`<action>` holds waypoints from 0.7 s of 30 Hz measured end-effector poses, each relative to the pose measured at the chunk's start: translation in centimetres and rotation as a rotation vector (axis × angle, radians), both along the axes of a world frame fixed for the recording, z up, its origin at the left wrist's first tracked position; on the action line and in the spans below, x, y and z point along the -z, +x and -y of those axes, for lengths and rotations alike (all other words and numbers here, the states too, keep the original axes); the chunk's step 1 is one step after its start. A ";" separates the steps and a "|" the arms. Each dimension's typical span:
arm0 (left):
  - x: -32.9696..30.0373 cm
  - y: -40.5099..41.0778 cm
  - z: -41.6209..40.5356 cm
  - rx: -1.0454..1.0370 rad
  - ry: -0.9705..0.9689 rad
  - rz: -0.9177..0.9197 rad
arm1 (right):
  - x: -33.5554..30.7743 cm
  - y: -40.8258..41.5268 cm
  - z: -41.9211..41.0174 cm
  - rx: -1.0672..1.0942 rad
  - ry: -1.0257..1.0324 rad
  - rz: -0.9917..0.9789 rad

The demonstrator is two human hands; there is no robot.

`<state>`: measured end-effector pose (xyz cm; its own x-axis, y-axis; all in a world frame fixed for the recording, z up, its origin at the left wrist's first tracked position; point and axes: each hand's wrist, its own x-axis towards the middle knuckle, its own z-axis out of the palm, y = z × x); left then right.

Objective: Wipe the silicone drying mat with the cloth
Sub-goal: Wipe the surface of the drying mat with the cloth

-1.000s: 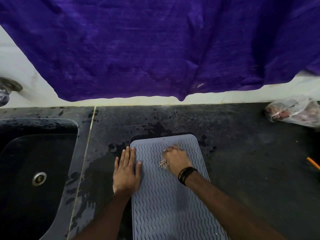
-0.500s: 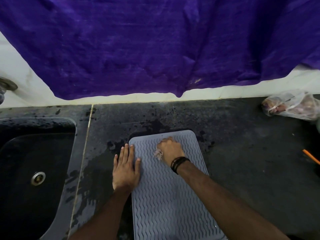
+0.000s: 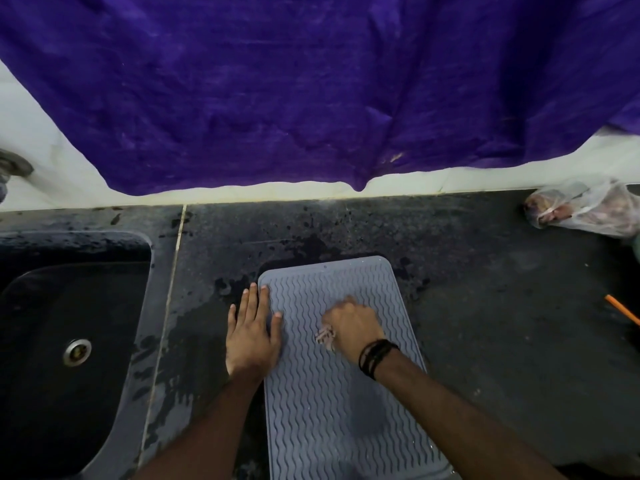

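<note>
Mat (image 3: 332, 393), grey and ribbed, lies flat on the dark wet worktop (image 3: 502, 323) right of the sink (image 3: 69, 323), with the right hand (image 3: 353, 327) curled round a small cloth (image 3: 325, 336) pressed on it and the left hand (image 3: 251, 332) flat, fingers straight, on its left edge.

We see two bare forearms reaching in from the near edge, with no sleeves on either. The right hand (image 3: 353, 327) has a stack of thin dark bands (image 3: 375, 356) around its wrist, several cords lying close together like bracelets. The left hand (image 3: 252, 336) wears nothing, no ring or band that we can make out.
</note>
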<state>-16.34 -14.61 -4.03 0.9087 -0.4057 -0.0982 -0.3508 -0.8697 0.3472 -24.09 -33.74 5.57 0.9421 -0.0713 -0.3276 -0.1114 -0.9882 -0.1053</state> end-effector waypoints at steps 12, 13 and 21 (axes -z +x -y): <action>-0.3 -0.1 0.0 -0.003 -0.002 0.003 | 0.9 -0.5 -1.0 0.052 0.011 0.029; -0.3 -0.1 0.1 -0.003 -0.004 0.002 | 1.0 -1.2 -1.1 0.039 -0.003 0.018; -0.5 -0.1 -0.1 0.003 -0.023 0.005 | 0.4 -2.0 -1.1 -0.018 -0.061 -0.036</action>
<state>-16.44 -14.53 -3.54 0.9079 -0.4108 -0.0839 -0.3556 -0.8604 0.3650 -26.07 -32.66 5.20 0.9313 -0.0749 -0.3566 -0.0958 -0.9945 -0.0414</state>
